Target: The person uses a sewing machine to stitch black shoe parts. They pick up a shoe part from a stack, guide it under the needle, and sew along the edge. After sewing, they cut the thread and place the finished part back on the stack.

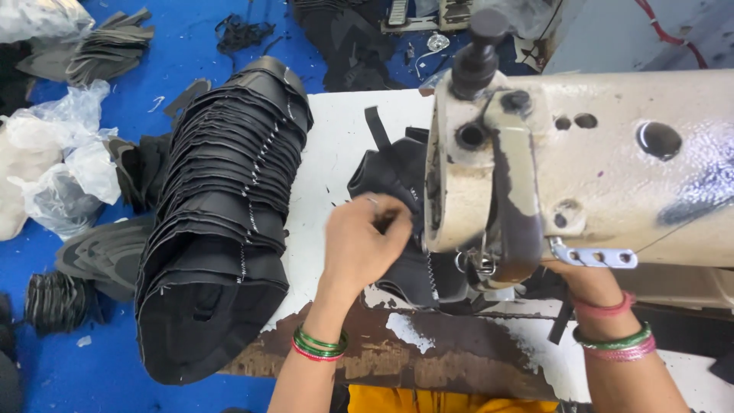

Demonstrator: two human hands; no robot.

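Head cam looks straight down on a cream sewing machine (596, 176) sitting on a worn white bench (336, 130). Left hand (363, 245) is blurred, but its grip looks closed in a pinch on the black fabric piece (386, 180), which lies right under it and runs toward the needle end, probably to keep the edge flat and lined up with the needle. Right hand (585, 279) is mostly hidden under the machine head, so I can't tell whether its grip is open or closed; only the wrist with bangles shows. Just left of the left hand sits a long stack of black stitched pieces (222, 222), chained together and draped over the bench edge, within easy reach. More black bundles and plastic bags (53, 168) lie on the blue floor (92, 367) further left.
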